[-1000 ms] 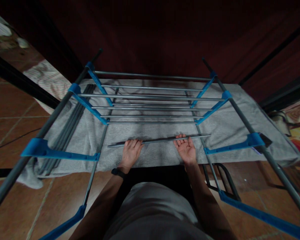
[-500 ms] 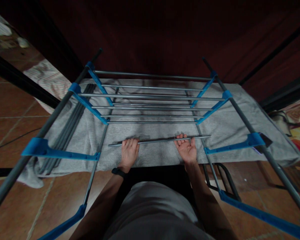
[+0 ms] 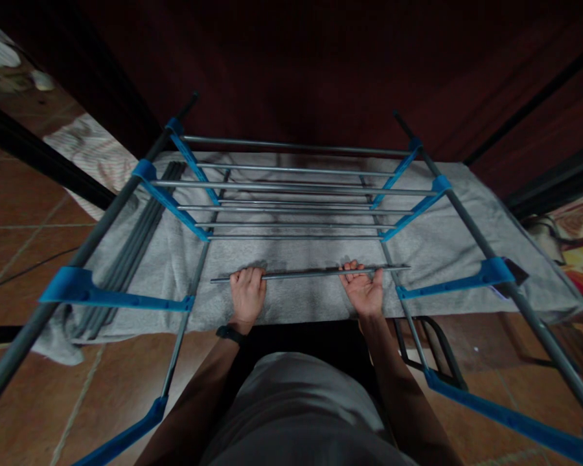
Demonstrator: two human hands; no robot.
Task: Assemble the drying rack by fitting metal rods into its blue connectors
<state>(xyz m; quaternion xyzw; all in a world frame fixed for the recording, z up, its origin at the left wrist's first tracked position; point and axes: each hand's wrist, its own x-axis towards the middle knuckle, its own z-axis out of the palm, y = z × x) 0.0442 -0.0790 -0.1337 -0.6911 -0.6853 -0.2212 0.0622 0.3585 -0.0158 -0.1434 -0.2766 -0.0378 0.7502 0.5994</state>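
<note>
A thin grey metal rod (image 3: 301, 275) lies crosswise in front of me, just above the grey cloth. My left hand (image 3: 247, 294) grips it from above, palm down, near its left end. Palm up, my right hand (image 3: 363, 291) supports the rod nearer its right end, with the fingers curled beneath and the thumb beside it. Around both hands stands a rack frame of grey tubes with blue plastic brackets (image 3: 111, 294). Beyond my hands, several crossbars (image 3: 291, 189) span the frame between its blue brackets.
Several loose grey tubes (image 3: 131, 259) lie together at the left on the cloth-covered surface (image 3: 471, 226). A dark, flat object (image 3: 515, 275) sits behind the right bracket. Dark red fabric or panel (image 3: 291, 71) rises at the back. Tiled floor (image 3: 24, 388) shows below.
My left hand has slid slightly left along the rod. The rod's right part has dipped a little, and my right hand has barely shifted.
</note>
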